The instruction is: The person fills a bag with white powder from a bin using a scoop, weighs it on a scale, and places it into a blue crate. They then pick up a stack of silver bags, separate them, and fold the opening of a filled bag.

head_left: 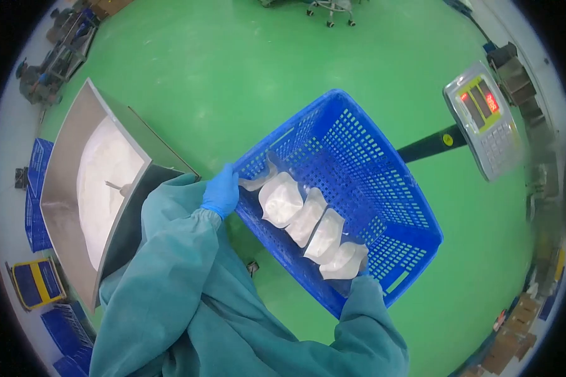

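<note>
Wide open from above into the blue basket (390,173), with room to pass down beyond the row of white bags (307,218)! Tight now on the near side, crowded by those bags against the wall. Blocked at either end of the row by the left grip (222,191) and the mostly hidden right grip (362,266). Barred leftward by the metal bin (66,157), rightward by the scale's post (424,147). Free ahead, over green floor (233,75).
</note>
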A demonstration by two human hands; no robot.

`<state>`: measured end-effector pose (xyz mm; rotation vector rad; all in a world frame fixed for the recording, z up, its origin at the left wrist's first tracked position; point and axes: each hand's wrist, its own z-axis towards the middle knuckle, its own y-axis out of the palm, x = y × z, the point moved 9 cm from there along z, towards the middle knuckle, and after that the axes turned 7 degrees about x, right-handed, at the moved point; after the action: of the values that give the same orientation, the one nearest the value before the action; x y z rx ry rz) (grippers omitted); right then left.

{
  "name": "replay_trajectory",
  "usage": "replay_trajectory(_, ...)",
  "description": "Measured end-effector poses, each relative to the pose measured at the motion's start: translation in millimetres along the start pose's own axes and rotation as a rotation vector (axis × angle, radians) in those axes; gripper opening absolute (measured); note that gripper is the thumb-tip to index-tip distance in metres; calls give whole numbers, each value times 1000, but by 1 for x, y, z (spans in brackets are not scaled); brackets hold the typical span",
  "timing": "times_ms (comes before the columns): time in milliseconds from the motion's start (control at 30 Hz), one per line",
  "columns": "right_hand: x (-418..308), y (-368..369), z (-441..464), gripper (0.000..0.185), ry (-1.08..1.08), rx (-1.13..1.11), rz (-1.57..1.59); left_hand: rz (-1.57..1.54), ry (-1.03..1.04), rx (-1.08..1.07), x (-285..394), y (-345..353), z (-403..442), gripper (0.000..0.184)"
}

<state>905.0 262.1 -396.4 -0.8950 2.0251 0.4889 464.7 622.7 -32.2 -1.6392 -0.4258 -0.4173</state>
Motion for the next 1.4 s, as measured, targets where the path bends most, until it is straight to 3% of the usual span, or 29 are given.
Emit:
replay_trajectory(200,13,15,-1,37,-92,0,99,28,-63,54,-1,4,-4,20)
replay_trajectory(233,-52,49,-46,37,225,173,-20,32,-60,52,2,4,-5,20)
replay_trajectory(333,-54,58,-41,38,133,48,-41,39,-71,23,-2,4,-4,21)
replay_trajectory(367,-52,58,-35,39,159,105,-45,29,-81,1,-4,5,-2,22)
replay_trajectory(533,-120,111,-47,47,185,24,-247,9,-85,-70,-6,0,4,26)
replay_trajectory(600,-146,102,-62,52,215,4,-317,-60,0,-176,1,2,4,39)
replay_trajectory(633,-171,152,-52,54,236,8,-354,-63,22,-196,-3,5,5,39)
replay_trajectory(700,-198,164,-61,59,315,49,-428,-162,300,6,-4,-7,-3,58)
replay_trajectory(733,-190,73,-114,62,361,73,-471,-168,319,11,-14,-11,-14,63)
replay_trajectory(867,-237,48,-181,69,435,114,-590,-312,313,-54,-39,-86,-41,63)
replay_trajectory(967,-303,72,-224,70,-16,245,-266,-347,333,19,-75,-156,-59,57)
replay_trajectory(1033,-310,101,-240,64,-160,250,-188,-664,207,103,-130,-181,-60,48)
replay_trajectory(1100,-315,153,-258,48,-305,228,-35,-217,241,328,-184,-220,-71,46)
replay_trajectory(1133,-312,192,-266,39,-326,203,53,-156,200,327,-227,-222,-72,46)
replay_trajectory(1167,-307,240,-274,26,-310,95,-38,-94,160,333,-271,-218,-74,46)
replay_trajectory(1200,-305,291,-283,26,-563,0,-316,-77,86,306,-311,-211,-82,50)
replay_trajectory(1233,-325,355,-324,27,-778,-149,-639,-140,-259,21,-296,-219,-111,56)
replay_trajectory(1267,-304,397,-324,28,-586,-346,-390,97,-174,23,-357,-201,-115,64)
replay_trajectory(1300,-284,442,-326,27,-606,-443,-399,267,-259,16,-359,-215,-135,68)
replay_trajectory(1333,-284,485,-348,28,-752,-497,-528,200,-198,129,-375,-219,-146,66)
replay_trajectory(1367,-285,526,-370,30,-963,-562,-651,223,-245,93,-372,-230,-157,64)
replay_trajectory(1400,-279,562,-382,31,-868,-636,-694,248,-300,50,-369,-238,-175,61)
